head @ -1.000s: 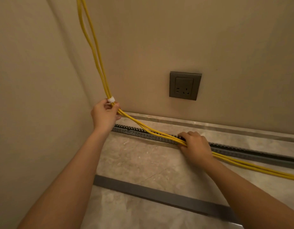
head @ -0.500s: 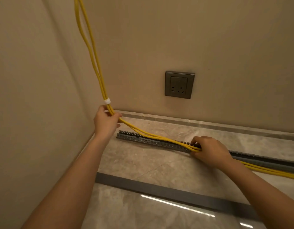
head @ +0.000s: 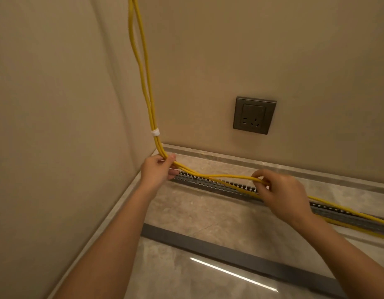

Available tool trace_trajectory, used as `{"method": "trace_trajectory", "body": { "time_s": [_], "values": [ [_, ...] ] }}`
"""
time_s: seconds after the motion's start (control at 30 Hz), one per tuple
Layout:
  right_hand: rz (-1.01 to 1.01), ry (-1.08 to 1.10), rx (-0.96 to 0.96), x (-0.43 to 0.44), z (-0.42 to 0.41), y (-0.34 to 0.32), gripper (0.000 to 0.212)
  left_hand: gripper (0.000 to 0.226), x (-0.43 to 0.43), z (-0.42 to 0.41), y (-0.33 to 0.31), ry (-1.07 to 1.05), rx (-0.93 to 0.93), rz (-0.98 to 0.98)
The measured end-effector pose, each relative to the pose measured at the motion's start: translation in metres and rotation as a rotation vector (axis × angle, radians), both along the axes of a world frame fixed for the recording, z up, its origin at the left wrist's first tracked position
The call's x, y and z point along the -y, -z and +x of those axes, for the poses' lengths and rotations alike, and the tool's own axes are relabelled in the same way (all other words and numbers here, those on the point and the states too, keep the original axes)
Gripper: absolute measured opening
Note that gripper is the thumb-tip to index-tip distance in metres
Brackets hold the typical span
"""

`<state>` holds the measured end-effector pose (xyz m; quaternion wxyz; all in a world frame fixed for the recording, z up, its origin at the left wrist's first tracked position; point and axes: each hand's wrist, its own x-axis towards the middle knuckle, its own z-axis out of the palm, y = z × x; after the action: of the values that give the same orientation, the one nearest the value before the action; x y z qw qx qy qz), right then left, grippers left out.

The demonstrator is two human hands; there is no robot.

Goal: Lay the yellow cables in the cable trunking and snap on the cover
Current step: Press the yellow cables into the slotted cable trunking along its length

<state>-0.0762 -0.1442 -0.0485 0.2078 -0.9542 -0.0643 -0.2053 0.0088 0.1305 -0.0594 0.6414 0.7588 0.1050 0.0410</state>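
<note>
Yellow cables between both hands, over cable trunking

The marble floor carries the slotted trunking and grey cover.

Both forearms reach forward, bare. The left hand is closed on the yellow cables; the right hand pinches them further along, fingers curled.

bare floor between trunking, cover
</note>
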Motion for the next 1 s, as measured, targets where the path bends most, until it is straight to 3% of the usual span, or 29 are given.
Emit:
{"method": "trace_trajectory", "body": {
  "time_s": [0.1,0.17,0.33,0.53,0.63,0.73,0.83,1.0],
  "values": [
    [-0.100,-0.118,-0.326,-0.005,0.009,0.002,0.020,0.020,0.004,0.004,-0.002,-0.025,-0.029,-0.085],
    [-0.126,-0.158,-0.415,-0.010,0.008,0.014,0.027,0.020,0.008,0.005,-0.004,-0.026,-0.048,-0.145],
    [-0.094,0.023,-0.132,-0.011,-0.002,0.041,0.027,0.021,0.005,0.004,-0.009,0.020,-0.087,-0.335],
    [-0.199,0.039,-0.047,0.003,-0.004,0.032,0.023,0.021,-0.001,0.006,-0.015,0.062,-0.111,-0.570],
    [-0.205,0.045,0.039,0.004,-0.001,0.016,0.032,0.020,-0.003,0.011,-0.017,0.058,-0.114,-0.631],
    [-0.165,0.055,0.111,0.006,0.006,0.002,0.038,0.018,-0.004,0.016,-0.016,0.074,-0.105,-0.580],
    [-0.155,0.072,0.123,0.008,0.014,0.000,0.039,0.011,-0.007,0.018,-0.011,0.062,-0.094,-0.394],
    [-0.114,0.036,-0.036,0.006,0.018,0.027,0.026,0.005,-0.008,0.019,-0.008,-0.012,-0.017,-0.084]
  ]
}}
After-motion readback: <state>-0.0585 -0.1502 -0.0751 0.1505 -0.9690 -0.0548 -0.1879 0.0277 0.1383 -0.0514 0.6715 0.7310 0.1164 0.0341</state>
